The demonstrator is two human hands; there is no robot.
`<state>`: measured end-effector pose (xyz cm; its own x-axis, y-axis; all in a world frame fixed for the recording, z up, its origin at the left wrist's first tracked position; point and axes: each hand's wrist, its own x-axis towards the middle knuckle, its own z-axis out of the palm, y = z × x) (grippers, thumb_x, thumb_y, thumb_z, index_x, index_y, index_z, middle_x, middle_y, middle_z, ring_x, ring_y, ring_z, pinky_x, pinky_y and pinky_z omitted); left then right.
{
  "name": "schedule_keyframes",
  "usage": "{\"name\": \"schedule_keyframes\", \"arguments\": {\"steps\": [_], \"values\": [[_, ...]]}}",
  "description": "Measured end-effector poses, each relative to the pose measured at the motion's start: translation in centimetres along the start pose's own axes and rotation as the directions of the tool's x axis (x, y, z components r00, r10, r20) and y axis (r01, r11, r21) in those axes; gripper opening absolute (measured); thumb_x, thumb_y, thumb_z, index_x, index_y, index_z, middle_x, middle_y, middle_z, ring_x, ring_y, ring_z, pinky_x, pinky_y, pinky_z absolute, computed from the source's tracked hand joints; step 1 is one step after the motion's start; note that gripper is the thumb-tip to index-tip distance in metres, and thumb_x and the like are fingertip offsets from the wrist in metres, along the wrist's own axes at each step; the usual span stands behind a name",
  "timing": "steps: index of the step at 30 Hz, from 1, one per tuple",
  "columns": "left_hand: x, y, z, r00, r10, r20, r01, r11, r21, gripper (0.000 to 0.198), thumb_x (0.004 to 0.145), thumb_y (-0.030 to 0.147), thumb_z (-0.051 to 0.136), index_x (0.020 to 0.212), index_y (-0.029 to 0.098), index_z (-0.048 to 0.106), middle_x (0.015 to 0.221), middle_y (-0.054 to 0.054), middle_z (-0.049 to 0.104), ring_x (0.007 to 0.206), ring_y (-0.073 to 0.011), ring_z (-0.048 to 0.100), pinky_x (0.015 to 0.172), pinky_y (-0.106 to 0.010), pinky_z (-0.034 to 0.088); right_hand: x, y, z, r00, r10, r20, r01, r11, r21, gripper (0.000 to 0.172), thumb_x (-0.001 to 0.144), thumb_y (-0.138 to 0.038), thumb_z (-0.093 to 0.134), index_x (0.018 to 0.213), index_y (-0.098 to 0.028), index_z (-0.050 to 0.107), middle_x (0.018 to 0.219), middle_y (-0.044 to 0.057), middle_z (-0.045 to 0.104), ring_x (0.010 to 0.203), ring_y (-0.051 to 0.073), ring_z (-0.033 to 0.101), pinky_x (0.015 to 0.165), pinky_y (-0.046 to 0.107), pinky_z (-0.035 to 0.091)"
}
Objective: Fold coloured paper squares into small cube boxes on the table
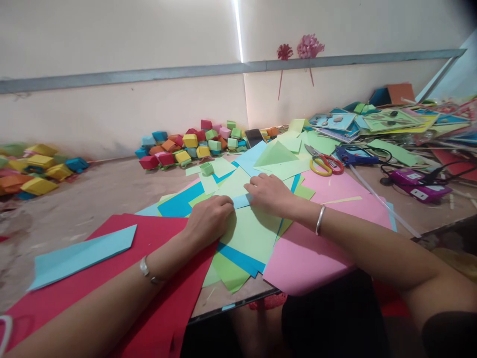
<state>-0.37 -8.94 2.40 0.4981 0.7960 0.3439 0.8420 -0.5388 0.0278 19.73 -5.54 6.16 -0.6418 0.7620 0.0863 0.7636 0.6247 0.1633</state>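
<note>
your left hand [213,219] and your right hand [270,193] are both closed, each grasping one end of a pale blue paper strip [241,201]. this strip is between them, over a stack of green and blue sheets [257,233] on the bench [115,184]. at your left there is a red sheet [167,308], and a folded light blue paper [85,254] lies partly on it. at your right, the scissors [323,164] lie near the far edge of a pink sheet [298,258], with a blue glue gun [357,158] just beside them. farther back, small paper boxes [191,141] are heaped near the wall [112,114].
</note>
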Motion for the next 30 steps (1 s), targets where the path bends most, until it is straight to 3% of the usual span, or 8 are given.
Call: {"name": "schedule_keyframes", "arguments": {"steps": [6, 10, 13, 19, 23, 25, 28, 30], "values": [[0.3, -0.9, 0.4, 0.961, -0.204, -0.185, 0.181, 0.974, -0.136, 0.045, 0.072, 0.003, 0.04, 0.103, 0.019, 0.069, 0.098, -0.008, 0.076, 0.09, -0.0229, 0.069, 0.076, -0.033, 0.052, 0.3, -0.1, 0.6, 0.999, -0.027, 0.035, 0.024, 0.997, 0.074, 0.016, 0.094, -0.017, 0.056, 0.102, -0.015, 0.07, 0.107, 0.013, 0.068, 0.101, 0.025, 0.056, 0.066, 0.032, 0.029], [0.4, -1.0, -0.5, 0.923, -0.341, -0.177, 0.237, 0.867, -0.438, 0.035, 0.076, 0.013, 0.044, 0.1, 0.02, 0.069, 0.084, -0.003, 0.075, 0.071, -0.0175, 0.066, 0.069, -0.03, 0.051, 0.3, 0.0, 0.7, 0.997, -0.024, -0.076, 0.03, 0.996, 0.08, 0.025, 0.091, -0.002, 0.05, 0.102, -0.015, 0.068, 0.101, 0.01, 0.069, 0.094, 0.021, 0.056, 0.066, 0.032, 0.023], [0.6, -0.6, -1.2, 0.917, -0.334, -0.217, 0.169, 0.819, -0.549, 0.022, 0.08, 0.026, 0.052, 0.086, 0.019, 0.072, 0.083, -0.006, 0.074, 0.072, -0.019, 0.064, 0.064, -0.031, 0.05, 0.4, 0.3, 0.8, 0.995, -0.055, -0.085, 0.064, 0.993, 0.101, 0.027, 0.089, 0.001, 0.048, 0.095, -0.016, 0.068, 0.094, 0.008, 0.07, 0.086, 0.018, 0.056, 0.067, 0.031, 0.022], [0.8, -0.2, -0.7, 0.98, -0.182, -0.083, 0.106, 0.824, -0.557, 0.025, 0.079, 0.04, 0.064, 0.086, 0.021, 0.078, 0.088, -0.009, 0.073, 0.07, -0.0178, 0.063, 0.059, -0.029, 0.048, 0.7, 0.9, 1.3, 0.989, -0.144, -0.039, 0.148, 0.978, 0.148, 0.023, 0.09, -0.002, 0.053, 0.086, -0.017, 0.07, 0.098, 0.005, 0.073, 0.088, 0.017, 0.059, 0.069, 0.031, 0.023], [0.8, -0.3, -0.3, 0.947, -0.305, -0.101, 0.206, 0.818, -0.536, 0.022, 0.077, 0.035, 0.061, 0.085, 0.021, 0.075, 0.083, -0.007, 0.073, 0.064, -0.0156, 0.06, 0.062, -0.029, 0.05, 0.8, 1.1, 1.8, 0.979, -0.197, -0.051, 0.202, 0.97, 0.139, 0.022, 0.09, -0.003, 0.054, 0.093, -0.018, 0.071, 0.095, 0.005, 0.072, 0.083, 0.015, 0.057, 0.069, 0.03, 0.023], [0.8, -0.1, -0.5, 0.907, -0.414, -0.077, 0.285, 0.738, -0.611, 0.024, 0.074, 0.035, 0.062, 0.088, 0.02, 0.074, 0.079, -0.006, 0.072, 0.062, -0.0154, 0.059, 0.059, -0.028, 0.05, 0.9, 1.0, 2.1, 0.969, -0.224, -0.101, 0.234, 0.967, 0.099, 0.023, 0.093, -0.005, 0.052, 0.1, -0.018, 0.07, 0.094, 0.006, 0.071, 0.084, 0.016, 0.056, 0.069, 0.031, 0.022], [0.8, 0.4, -0.9, 0.848, -0.522, 0.089, 0.399, 0.519, -0.756, 0.032, 0.071, 0.039, 0.064, 0.091, 0.017, 0.072, 0.07, -0.004, 0.067, 0.056, -0.0155, 0.058, 0.053, -0.028, 0.049, 0.9, 0.9, 2.5, 0.938, -0.261, -0.229, 0.275, 0.961, 0.032, 0.024, 0.097, -0.008, 0.048, 0.1, -0.018, 0.069, 0.099, 0.008, 0.071, 0.092, 0.018, 0.055, 0.071, 0.033, 0.022], [0.8, 0.5, -1.0, 0.833, -0.534, 0.142, 0.435, 0.474, -0.766, 0.032, 0.07, 0.04, 0.064, 0.089, 0.016, 0.072, 0.073, -0.005, 0.067, 0.058, -0.0169, 0.06, 0.054, -0.029, 0.05, 1.0, 0.9, 2.6, 0.915, -0.26, -0.307, 0.277, 0.961, 0.011, 0.024, 0.097, -0.008, 0.047, 0.097, -0.017, 0.069, 0.1, 0.009, 0.07, 0.094, 0.019, 0.054, 0.072, 0.034, 0.022]]}}
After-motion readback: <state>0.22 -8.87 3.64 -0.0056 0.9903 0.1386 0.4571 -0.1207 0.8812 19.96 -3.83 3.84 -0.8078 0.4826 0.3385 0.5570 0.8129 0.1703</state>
